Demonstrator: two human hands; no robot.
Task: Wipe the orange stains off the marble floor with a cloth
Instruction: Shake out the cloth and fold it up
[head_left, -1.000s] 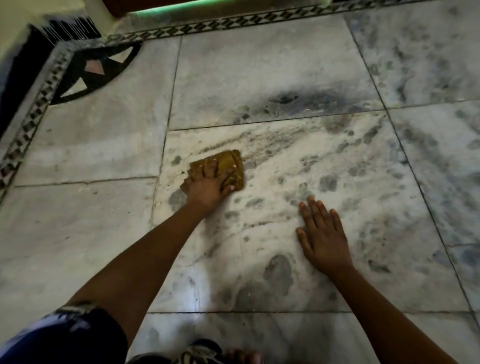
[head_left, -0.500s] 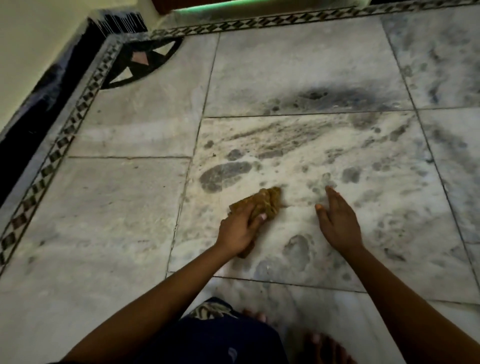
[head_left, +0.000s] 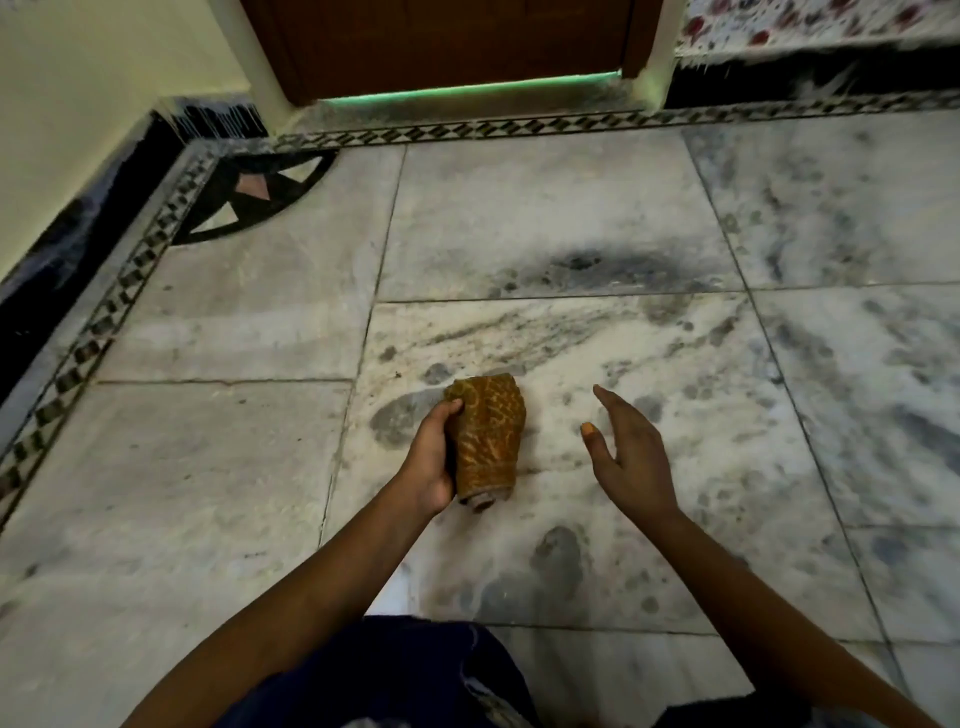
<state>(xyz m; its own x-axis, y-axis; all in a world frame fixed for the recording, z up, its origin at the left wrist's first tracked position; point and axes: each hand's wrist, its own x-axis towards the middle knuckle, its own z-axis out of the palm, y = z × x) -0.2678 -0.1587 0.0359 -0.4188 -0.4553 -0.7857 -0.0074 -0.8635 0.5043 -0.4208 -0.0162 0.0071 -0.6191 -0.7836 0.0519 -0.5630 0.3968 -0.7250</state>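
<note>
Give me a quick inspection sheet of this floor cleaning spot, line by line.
Surface: marble floor, grey-veined, faint brownish smears on the centre tile.
Job's things: cloth, orange-brown and patterned, bunched up.
Clutter: nothing seen.
Grips: left hand closed around the cloth's side; right hand open, empty, beside the cloth without touching it.
Cables: nothing seen.
Surroundings: wooden door ahead, patterned border strip, black corner inlay, cream wall on the left.

Two hands (head_left: 431, 457) (head_left: 626, 452), one cloth (head_left: 488, 441), one door (head_left: 447, 47)
</note>
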